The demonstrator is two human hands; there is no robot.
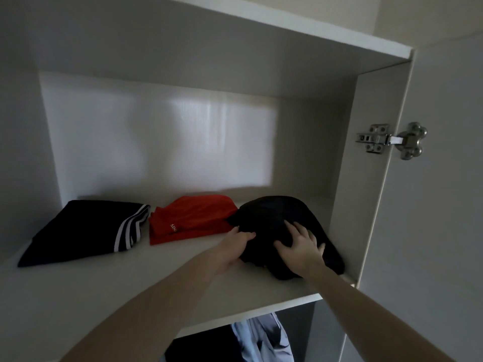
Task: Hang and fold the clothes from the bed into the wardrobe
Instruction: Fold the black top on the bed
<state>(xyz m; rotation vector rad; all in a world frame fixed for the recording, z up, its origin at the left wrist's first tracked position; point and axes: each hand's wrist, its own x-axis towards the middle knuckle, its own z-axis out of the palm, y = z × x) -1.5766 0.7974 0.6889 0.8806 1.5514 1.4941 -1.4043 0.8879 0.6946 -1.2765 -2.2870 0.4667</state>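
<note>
Both arms up into the wardrobe (379, 178), on its upper shelf (156, 278). Left hand (239, 242) against the near left edge of the folded black garment (277, 226), fingers curled around that edge, gripping. Right hand (300, 246) laid on top of the same bundle, fingers spread and fairly straight, pressing rather than clutching. Black garment at the shelf's right end, under and between both hands, close to the side panel beyond the right hand.

Just past the left hand's fingertips: a folded red garment (190, 218), touching or nearly touching the black one. Further left of that hand: a dark folded garment with white stripes (86, 231). So 3 folded pieces in a row. Below the forearms, under the shelf: pale blue clothing (264, 338), hanging by the look of it. To the right of the right hand, higher up: the door hinge (389, 139).

Step in hand, by the look of it: seating the black bundle. To do it well: keep the right palm flat on top so the fold holds; with the left, square the loose edge and tuck it under; nudge the bundle back from the shelf's front lip, clear of the red piece; let go only once nothing springs open. Main risk: a lumpy bundle unfolding or slipping off the front corner.
</note>
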